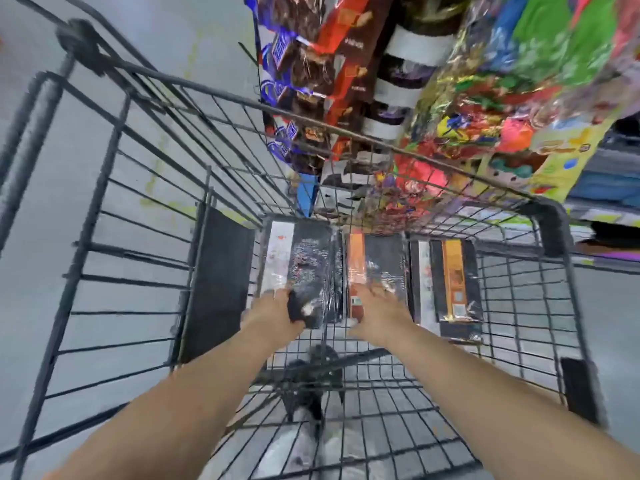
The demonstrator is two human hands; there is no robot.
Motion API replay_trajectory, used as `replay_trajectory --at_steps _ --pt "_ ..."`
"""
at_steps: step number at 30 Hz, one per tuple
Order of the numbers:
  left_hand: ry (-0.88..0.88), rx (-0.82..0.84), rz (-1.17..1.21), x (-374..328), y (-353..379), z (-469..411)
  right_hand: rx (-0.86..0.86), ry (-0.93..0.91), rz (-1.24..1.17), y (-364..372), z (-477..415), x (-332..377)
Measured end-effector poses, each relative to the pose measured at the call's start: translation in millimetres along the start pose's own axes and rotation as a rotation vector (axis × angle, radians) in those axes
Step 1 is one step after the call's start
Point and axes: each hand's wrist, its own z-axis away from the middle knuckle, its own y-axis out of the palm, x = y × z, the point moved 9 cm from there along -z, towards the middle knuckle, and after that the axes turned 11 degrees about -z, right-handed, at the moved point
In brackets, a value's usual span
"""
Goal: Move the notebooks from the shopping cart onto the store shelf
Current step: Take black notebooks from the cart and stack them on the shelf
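- Store aisle, grey floor (166, 36); you're looking down into a wire shopping cart (549, 216).
- Three plastic-wrapped notebooks lie flat, side by side, along the far edge of the cart bottom.
- Left notebook (311, 265): dark cover with a white strip, at the far-left corner.
- Middle notebook (384, 258): dark with an orange strip, just beside it.
- Right notebook (453, 282): dark with an orange band, lying on another one near the far-right corner.
- Your left hand (273, 306) holds the near end of the left notebook, whose corner sits over your palm. The fingers are blurred.
- Your right hand (377, 306) lies on the near end of the middle notebook. The fingers look straight and spread, but motion blur hides the detail.
- A black panel (218, 282) stands against the cart's left wall, beside the left notebook.
- Bags of chocolate and candy (485, 98) hang in rows beyond the cart's far rim, at upper right.
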Motion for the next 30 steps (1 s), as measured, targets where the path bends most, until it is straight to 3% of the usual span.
replay_trajectory --at_steps 8,11,26,30 --pt "-0.355 -0.070 0.190 13.8 27.8 -34.2 0.083 -0.004 -0.124 47.8 -48.5 -8.0" --pt "-0.437 0.017 0.260 13.4 49.4 -36.3 0.086 -0.047 -0.157 57.4 -54.4 -6.5" --pt "-0.680 0.002 0.460 23.5 39.1 -23.4 -0.014 -0.046 -0.387 44.5 -49.1 -12.0" --pt "-0.660 -0.011 0.530 18.2 41.7 -23.0 -0.029 0.016 -0.432 42.8 -48.2 -16.7"
